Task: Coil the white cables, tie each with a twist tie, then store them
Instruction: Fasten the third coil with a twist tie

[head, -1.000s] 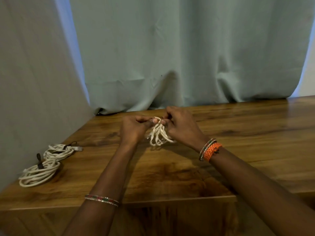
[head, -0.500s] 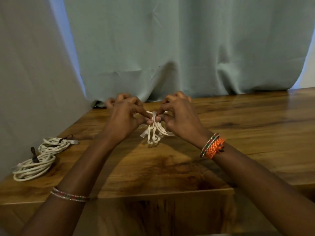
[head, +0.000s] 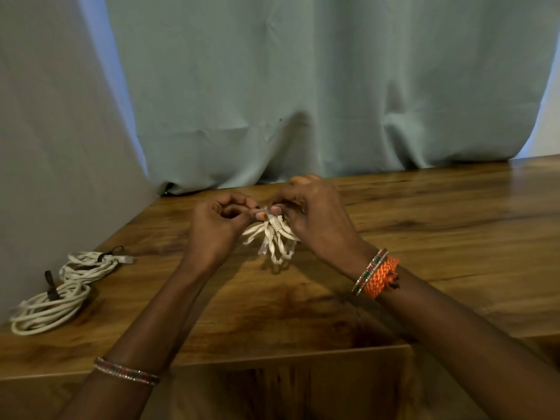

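Head view: a person's left hand point(head: 216, 221) and right hand point(head: 315, 216) meet above a wooden table point(head: 439, 225), both pinching the top of a small bundle of white cable point(head: 277, 242) between thumb and fingertips. The bundle's loops hang down between the hands, just above the tabletop, with a clear plug showing among them. Whether a tie is already on the bundle cannot be told. Two coiled white cables point(head: 60, 292), each bound with a dark tie point(head: 51, 287), lie side by side on the table's left edge, well apart from the hands. An orange bracelet point(head: 380, 277) sits on the right wrist. A pale green curtain point(head: 303, 86) hangs behind the table.
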